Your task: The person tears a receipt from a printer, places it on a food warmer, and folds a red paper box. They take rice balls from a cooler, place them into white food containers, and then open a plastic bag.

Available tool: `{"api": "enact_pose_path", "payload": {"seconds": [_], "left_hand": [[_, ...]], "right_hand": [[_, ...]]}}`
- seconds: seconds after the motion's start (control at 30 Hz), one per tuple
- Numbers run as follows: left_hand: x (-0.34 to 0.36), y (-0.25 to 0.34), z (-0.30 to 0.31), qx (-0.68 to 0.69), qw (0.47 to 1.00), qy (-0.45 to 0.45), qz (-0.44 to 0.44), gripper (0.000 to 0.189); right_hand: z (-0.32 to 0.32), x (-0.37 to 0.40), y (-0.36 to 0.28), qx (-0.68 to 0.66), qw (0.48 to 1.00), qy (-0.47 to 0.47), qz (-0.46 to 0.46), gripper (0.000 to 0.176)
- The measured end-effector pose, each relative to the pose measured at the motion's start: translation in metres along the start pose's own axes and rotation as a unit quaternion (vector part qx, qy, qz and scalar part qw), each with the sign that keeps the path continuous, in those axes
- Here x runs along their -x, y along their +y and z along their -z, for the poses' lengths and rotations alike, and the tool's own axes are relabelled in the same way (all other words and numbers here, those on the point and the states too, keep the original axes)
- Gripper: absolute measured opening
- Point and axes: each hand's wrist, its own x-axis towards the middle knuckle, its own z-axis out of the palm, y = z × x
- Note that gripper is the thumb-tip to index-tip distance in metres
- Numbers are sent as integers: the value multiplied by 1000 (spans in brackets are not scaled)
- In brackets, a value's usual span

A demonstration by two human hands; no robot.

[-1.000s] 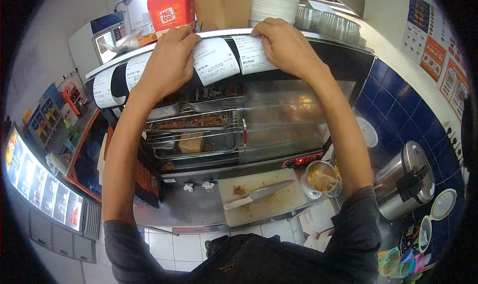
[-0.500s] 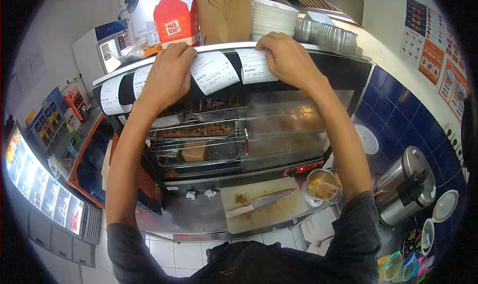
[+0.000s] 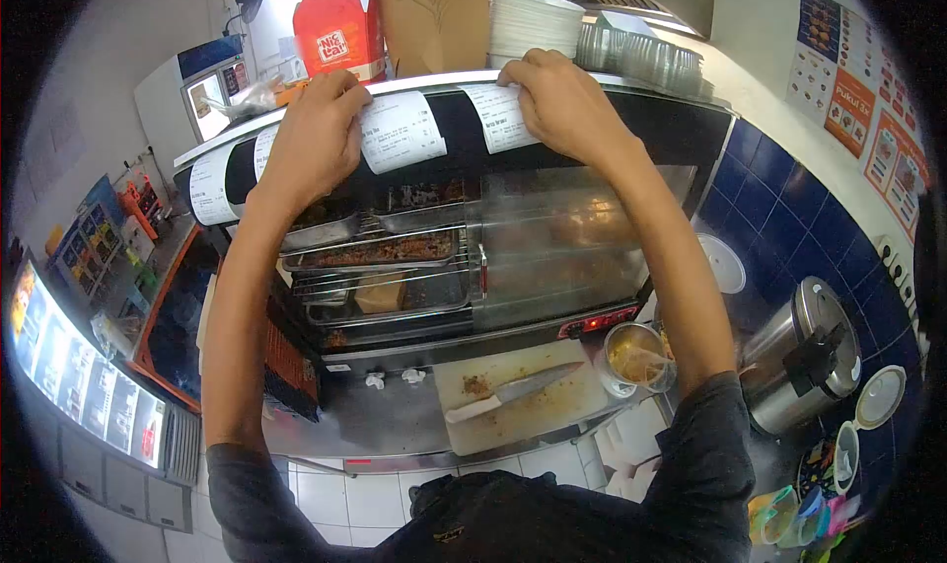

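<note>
Several printed paper receipts hang along the top front edge of a glass-fronted food warmer (image 3: 572, 218). My left hand (image 3: 318, 134) is closed, its fingertips pressed at the left side of the middle receipt (image 3: 402, 139), and it partly covers another receipt (image 3: 263, 150) behind it. My right hand (image 3: 572, 104) has its fingers pinched at the top of the right receipt (image 3: 501, 121). At the far left hangs one more receipt (image 3: 210, 188), which neither hand touches. Behind the warmer's glass are metal trays (image 3: 395, 250) with food.
Below the warmer, a knife (image 3: 513, 393) lies on a stained cutting board (image 3: 552, 415), beside a container of yellowish liquid (image 3: 633, 356). On top stand a red box (image 3: 337, 35), stacked white containers (image 3: 533, 25) and clear lids (image 3: 641, 58). A steel pot (image 3: 804, 356) is at right.
The middle receipt has swung from a tilted hang to a straighter one and sits slightly higher. Both hands stay at the top edge; the whole view has shifted slightly.
</note>
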Motion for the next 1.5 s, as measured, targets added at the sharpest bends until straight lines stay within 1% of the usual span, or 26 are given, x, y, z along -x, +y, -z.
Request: {"api": "enact_pose_path", "payload": {"seconds": [0.07, 0.13, 0.2, 0.23, 0.3, 0.47, 0.57, 0.67, 0.73, 0.77, 0.8, 0.83, 0.9, 0.93, 0.97, 1.03, 1.07, 1.1, 1.13, 1.17, 1.2, 1.23, 1.3, 1.37, 1.43, 1.5], "left_hand": [[-1, 0, 0, 11, 1000, 11, -4, 22], [-3, 3, 4, -15, 1000, -13, 9, 21], [-2, 4, 4, -15, 1000, -4, 2, 21], [-1, 4, 4, -17, 1000, 4, -3, 21], [0, 3, 7, -23, 1000, -6, 4, 22], [3, -1, 5, 2, 1000, -19, 6, 22], [1, 5, 5, 15, 1000, 18, 21, 22], [6, -3, 2, -14, 999, 24, -19, 24], [7, -5, 5, 10, 1000, -11, -1, 26], [7, -5, 8, 24, 999, -31, 15, 27], [13, -6, 9, 26, 1000, -2, -6, 32], [19, 0, 21, 52, 998, 10, 18, 40], [36, 1, 52, 46, 997, 56, 14, 47], [48, 0, 72, 44, 996, 64, 42, 49], [65, -6, 87, 34, 992, 103, 68, 47], [102, -13, 121, 81, 976, 147, 141, 42], [127, -27, 132, 66, 972, 154, 163, 40], [153, -41, 139, 53, 968, 164, 184, 38], [177, -48, 143, 104, 944, 179, 257, 37], [200, -57, 146, 102, 943, 181, 258, 37], [222, -66, 148, 140, 914, 148, 351, 37], [245, -74, 146, 178, 873, 113, 440, 37], [293, -90, 126, 161, 876, 66, 450, 46], [303, -68, 121, 162, 879, -9, 449, 61], [313, -64, 115, 177, 898, -42, 400, 74], [325, -76, 119, 163, 916, -29, 366, 74]], "right_hand": [[-6, 0, 2, -1, 1000, 6, 1, 19], [-3, 0, 2, -1, 1000, 10, 1, 19], [2, -2, 1, -13, 999, -48, -21, 21], [0, -2, 1, -13, 999, -49, -21, 21], [-1, -3, 3, -17, 1000, -4, -6, 21], [0, 0, -1, 14, 1000, -14, -5, 23], [0, 3, -2, 23, 1000, -7, -6, 24], [1, 4, -4, 15, 1000, 1, -3, 25], [8, 6, -15, 12, 999, -23, -40, 30], [9, 8, -19, 2, 999, -19, -30, 30], [8, 12, -24, -3, 999, 4, -52, 34], [7, 16, -28, -10, 997, 27, -74, 39], [9, 29, -39, 55, 994, 70, -69, 44], [14, 34, -47, 39, 992, 83, -85, 45], [19, 41, -58, 24, 990, 95, -102, 45], [22, 55, -84, -23, 985, 117, -121, 42], [18, 65, -99, -33, 986, 117, -119, 42], [14, 74, -113, -85, 981, 84, -149, 41], [9, 81, -127, -134, 973, 54, -179, 39], [2, 88, -142, -132, 977, 31, -163, 38], [-7, 93, -159, -130, 980, 10, -149, 37], [-12, 94, -180, -184, 970, -24, -159, 38], [-28, 91, -222, -252, 953, -68, -152, 40], [-47, 79, -265, -260, 953, -71, -140, 42], [-64, 61, -310, -358, 910, -134, -163, 45], [-89, 49, -351, -348, 910, -145, -172, 48]]}}
